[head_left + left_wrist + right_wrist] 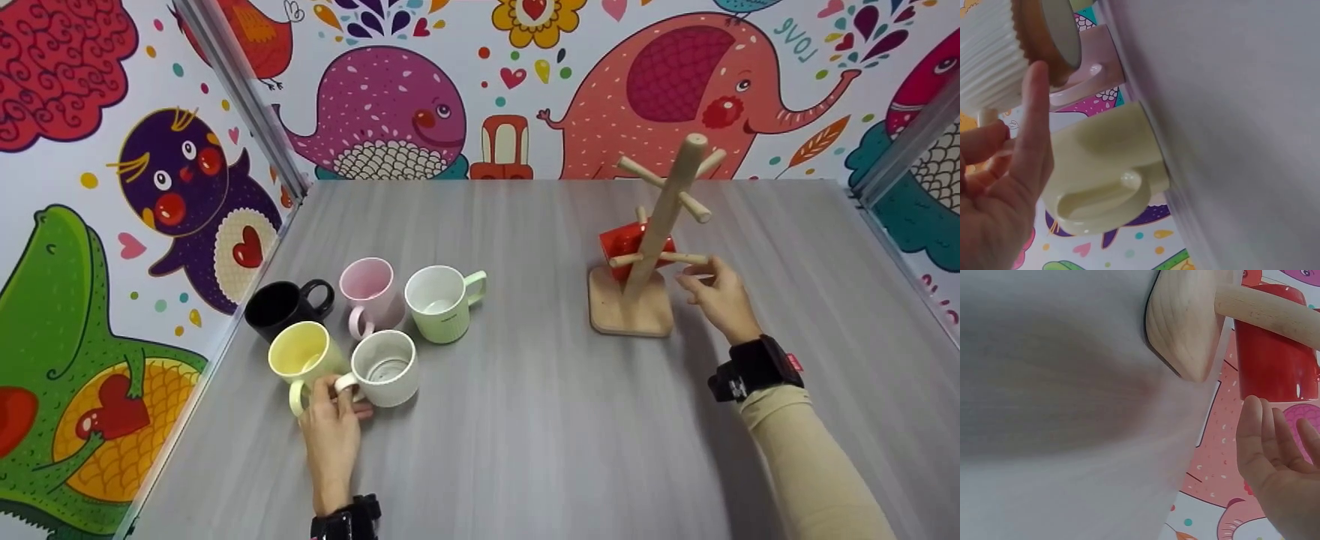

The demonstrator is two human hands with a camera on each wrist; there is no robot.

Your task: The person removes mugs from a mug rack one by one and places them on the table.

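Note:
A ribbed white mug [391, 384] is held by its handle in my left hand [330, 435]. Its brown underside shows in the left wrist view, lifted off the table. Close beside that hand stands a yellow mug [1109, 152], its handle turned toward me. My right hand [721, 300] is at the wooden mug rack [664, 214], fingertips near the end of a low peg [686, 258]. In the right wrist view its fingers are loosely extended and hold nothing. A red mug [1275, 363] hangs tilted on the rack's far side, partly hidden by the post and pegs.
Behind the white and yellow mugs stand a black mug [274, 311], a pink mug [384, 304] and a pale green mug [442, 322]. The rack's square base [637, 322] rests on the grey table [525, 420]. Cartoon-printed walls [480, 82] border the back and left.

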